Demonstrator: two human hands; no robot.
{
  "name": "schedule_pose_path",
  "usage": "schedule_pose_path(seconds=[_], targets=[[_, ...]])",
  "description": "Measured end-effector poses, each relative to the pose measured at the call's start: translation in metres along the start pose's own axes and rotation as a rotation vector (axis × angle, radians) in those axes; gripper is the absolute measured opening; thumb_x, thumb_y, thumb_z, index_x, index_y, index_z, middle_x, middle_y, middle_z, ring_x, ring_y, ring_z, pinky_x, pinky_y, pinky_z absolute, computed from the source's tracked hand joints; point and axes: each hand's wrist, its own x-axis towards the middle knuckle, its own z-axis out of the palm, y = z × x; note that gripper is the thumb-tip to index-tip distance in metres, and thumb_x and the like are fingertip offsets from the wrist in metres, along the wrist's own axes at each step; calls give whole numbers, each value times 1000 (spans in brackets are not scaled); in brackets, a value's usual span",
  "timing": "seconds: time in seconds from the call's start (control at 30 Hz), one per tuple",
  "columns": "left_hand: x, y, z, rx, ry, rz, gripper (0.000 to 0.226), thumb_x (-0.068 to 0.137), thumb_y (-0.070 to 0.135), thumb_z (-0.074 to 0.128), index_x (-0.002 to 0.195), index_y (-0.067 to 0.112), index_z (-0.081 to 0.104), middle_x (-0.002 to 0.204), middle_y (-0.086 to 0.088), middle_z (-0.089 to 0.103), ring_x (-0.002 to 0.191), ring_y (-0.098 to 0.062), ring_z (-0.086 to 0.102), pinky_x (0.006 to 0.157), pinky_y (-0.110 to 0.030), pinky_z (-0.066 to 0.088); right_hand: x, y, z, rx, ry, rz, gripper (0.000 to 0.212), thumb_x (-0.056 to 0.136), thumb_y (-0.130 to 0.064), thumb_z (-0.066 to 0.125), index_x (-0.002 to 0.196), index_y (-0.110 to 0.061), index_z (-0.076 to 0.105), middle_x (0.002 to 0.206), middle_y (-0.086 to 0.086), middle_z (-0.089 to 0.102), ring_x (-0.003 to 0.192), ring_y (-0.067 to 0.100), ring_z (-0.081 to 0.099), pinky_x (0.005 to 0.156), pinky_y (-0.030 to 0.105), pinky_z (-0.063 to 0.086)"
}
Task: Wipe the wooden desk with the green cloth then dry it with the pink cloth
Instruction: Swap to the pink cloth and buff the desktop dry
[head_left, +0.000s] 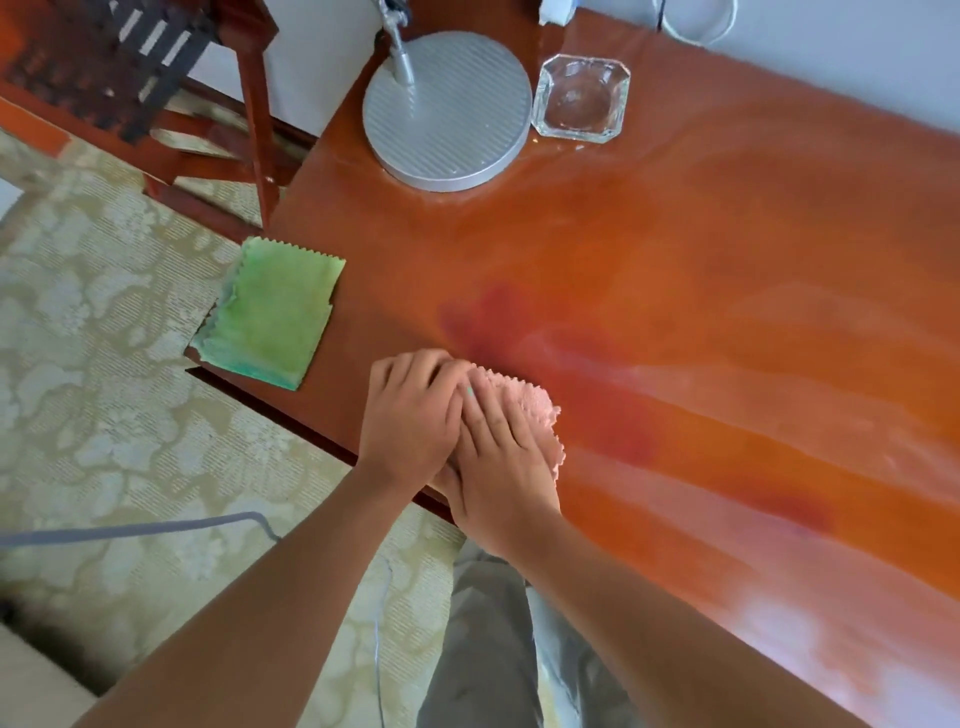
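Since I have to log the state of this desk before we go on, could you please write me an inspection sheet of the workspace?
Surface: wooden desk, glossy, with pale streaks and glare.
Job's things: green cloth lies folded at the desk's left corner, overhanging the edge, untouched; pink cloth lies on the desk near the front edge under both hands.
Clutter: round grey lamp base and empty glass ashtray at the far end, side by side.
Grippers: left hand and right hand press flat on the pink cloth, fingers straight.
Cables: white cable by the wall; grey cable on the floor.
Surroundings: patterned carpet, wooden chair.
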Motion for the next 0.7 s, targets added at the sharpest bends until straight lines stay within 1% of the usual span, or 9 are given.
schedule_pose_path(seconds=[0.07,0.17,0.3,0.37,0.43,0.5,0.57,0.63,0.7], targets=[[-8,23,8,32,23,38,17,95,21,55,104,19,70,102,2,66,91,-19,62,87,-37,38,-25,17,-1,28,2,35,67,108,-46,12,161,-6,6,169,13,-2,156,28,-9,126,48,4],[-14,46,18,81,29,42,14,94,24,61,105,20,69,102,3,66,89,-17,63,88,-37,35,-46,30,-3,42,5,59,67,107,-46,7,161,-7,11,169,12,0,156,29,-7,126,48,4],[-15,46,20,163,40,14,13,92,28,64,103,22,67,101,4,65,86,-17,62,87,-37,34,-46,31,-7,32,10,52,66,107,-45,15,161,-7,11,168,12,3,156,29,-3,126,49,8],[-14,42,18,182,30,15,17,88,31,66,102,22,66,101,4,65,86,-17,62,87,-38,36,-44,34,-7,16,9,52,66,106,-46,17,160,-8,14,168,11,7,156,29,0,126,48,10],[-11,39,17,178,37,16,20,84,32,69,101,23,64,101,5,65,86,-17,62,87,-39,36,-40,38,-7,8,2,35,66,106,-46,18,160,-9,15,168,10,8,156,28,0,126,48,8],[-5,34,15,160,61,-1,20,83,30,70,101,23,64,101,5,65,87,-16,61,87,-39,34,-25,45,-10,7,-16,21,65,105,-47,14,160,-12,8,168,8,4,156,26,-5,127,46,-2],[1,26,13,122,56,-25,14,86,24,65,101,23,64,103,6,65,90,-17,62,88,-39,32,1,55,-17,12,-41,27,65,104,-48,9,158,-15,-3,169,6,-1,155,24,-11,125,44,-11],[6,19,11,100,63,-54,15,88,18,58,99,21,66,103,5,65,90,-18,62,88,-39,31,31,68,-26,-14,-39,48,66,104,-49,8,159,-14,-5,170,6,-3,155,24,-13,125,44,-11],[12,11,9,87,79,-95,20,86,14,56,99,21,69,102,5,67,88,-18,62,87,-40,32,68,84,-37,-43,-7,69,68,105,-49,9,161,-13,-1,170,7,-2,156,25,-11,125,44,-9]])
